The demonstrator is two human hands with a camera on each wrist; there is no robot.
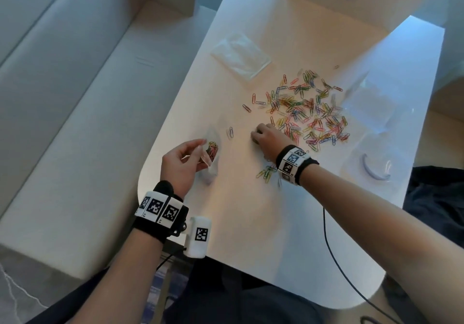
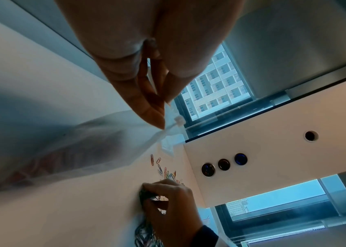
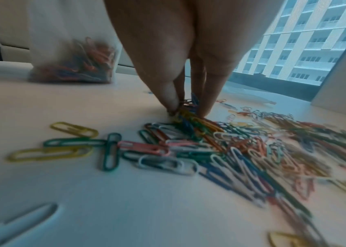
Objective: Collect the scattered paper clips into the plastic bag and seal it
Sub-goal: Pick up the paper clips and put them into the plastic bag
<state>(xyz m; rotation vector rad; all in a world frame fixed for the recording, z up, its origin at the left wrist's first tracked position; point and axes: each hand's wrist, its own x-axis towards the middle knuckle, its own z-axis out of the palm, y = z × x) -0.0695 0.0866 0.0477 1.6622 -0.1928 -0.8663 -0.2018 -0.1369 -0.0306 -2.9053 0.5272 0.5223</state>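
Your left hand [image 1: 182,164] pinches the clear plastic bag [image 1: 212,153] mouth upright, lower centre-left, ready for filling; your right hand [image 1: 267,135] closes on a bunch of coloured paper clips [image 3: 189,113].

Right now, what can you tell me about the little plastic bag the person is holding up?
The bag is small, of clear, slightly cloudy plastic, with a zip strip along its top. The left hand pinches its top edge between fingertips and thumb, holding it upright with its bottom on the white table. A clump of coloured clips already sits in its bottom. It stands left of the loose pile, apart from the right hand. Whether its mouth gapes open is hard to tell.
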